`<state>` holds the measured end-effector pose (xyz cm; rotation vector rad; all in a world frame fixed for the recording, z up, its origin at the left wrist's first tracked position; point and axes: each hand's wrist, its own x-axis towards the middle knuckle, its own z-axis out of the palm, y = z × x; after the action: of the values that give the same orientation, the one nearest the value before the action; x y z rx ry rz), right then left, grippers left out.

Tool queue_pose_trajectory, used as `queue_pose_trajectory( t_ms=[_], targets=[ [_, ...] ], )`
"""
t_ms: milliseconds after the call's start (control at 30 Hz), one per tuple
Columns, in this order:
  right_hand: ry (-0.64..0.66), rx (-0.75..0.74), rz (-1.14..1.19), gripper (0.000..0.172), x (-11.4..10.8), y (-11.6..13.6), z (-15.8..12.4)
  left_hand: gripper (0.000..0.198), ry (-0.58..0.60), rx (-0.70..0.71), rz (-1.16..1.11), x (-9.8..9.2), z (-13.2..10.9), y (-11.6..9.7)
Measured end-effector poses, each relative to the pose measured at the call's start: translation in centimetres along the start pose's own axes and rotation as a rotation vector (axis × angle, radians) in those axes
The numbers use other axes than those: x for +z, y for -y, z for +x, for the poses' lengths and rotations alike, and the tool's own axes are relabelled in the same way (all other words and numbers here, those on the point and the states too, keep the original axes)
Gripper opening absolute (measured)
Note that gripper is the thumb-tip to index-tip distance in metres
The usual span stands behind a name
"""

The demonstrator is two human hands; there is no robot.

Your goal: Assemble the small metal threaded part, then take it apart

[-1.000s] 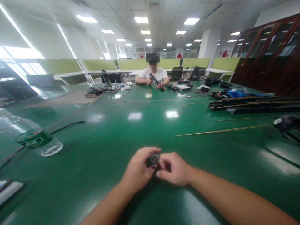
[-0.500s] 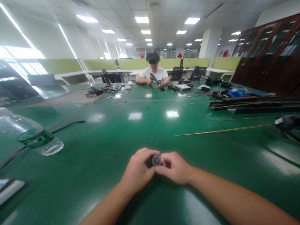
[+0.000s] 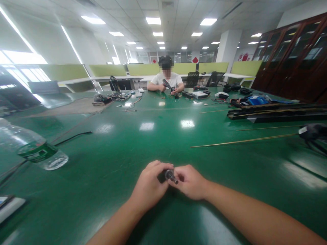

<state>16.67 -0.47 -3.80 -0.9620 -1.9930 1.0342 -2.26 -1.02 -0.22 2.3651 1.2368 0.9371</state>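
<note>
Over the near part of the green table, my left hand (image 3: 150, 183) is closed round a short dark cylinder (image 3: 168, 174), which may be metal. A thinner stem (image 3: 174, 180) sticks out of its near end, tilted down to the right. Beside it, my right hand (image 3: 192, 183) has its thumb and fingers closed at the piece's right side, by the stem. The two hands' fingertips touch or nearly touch. The rest of the cylinder is hidden by my fingers, and its exact kind is too small to make out.
A clear plastic bottle (image 3: 41, 149) lies at the left, near a black cable (image 3: 74, 137). Thin brass-coloured rods (image 3: 230, 142) and black channels (image 3: 276, 114) lie at the right. Across the table (image 3: 114, 204) sits a person (image 3: 166, 80) holding a drill-like tool (image 3: 167, 83).
The stem shows longer and points more toward me and lower right; before, mainly its round end showed at the cylinder's right edge. Both hands stay nearly in place.
</note>
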Motion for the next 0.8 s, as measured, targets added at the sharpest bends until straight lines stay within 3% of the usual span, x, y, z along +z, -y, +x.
queue_pose_trajectory(
  t_ms=[367,533,633,733,800],
  targets=[
    [-0.019,0.004,0.017,0.033,0.0,0.3,-0.1,0.03,-0.014,-0.001,-0.049,0.0,-0.1,-0.3],
    [0.026,-0.03,0.264,0.025,-0.5,0.5,-0.2,0.029,-0.004,0.013,-0.075,-0.2,-0.1,-0.4],
    [-0.098,-0.048,0.372,0.024,-0.7,0.7,-0.3,0.03,0.042,0.037,-0.082,-0.2,-0.2,-0.8],
    [-0.272,-0.079,0.33,0.005,-0.7,1.2,-0.3,0.028,0.118,0.079,-0.124,-0.3,-0.3,-1.4],
    [-0.279,-0.141,0.278,0.011,-0.7,1.7,-0.5,0.025,0.161,0.099,-0.167,-0.3,-0.4,-1.7]
  ],
)
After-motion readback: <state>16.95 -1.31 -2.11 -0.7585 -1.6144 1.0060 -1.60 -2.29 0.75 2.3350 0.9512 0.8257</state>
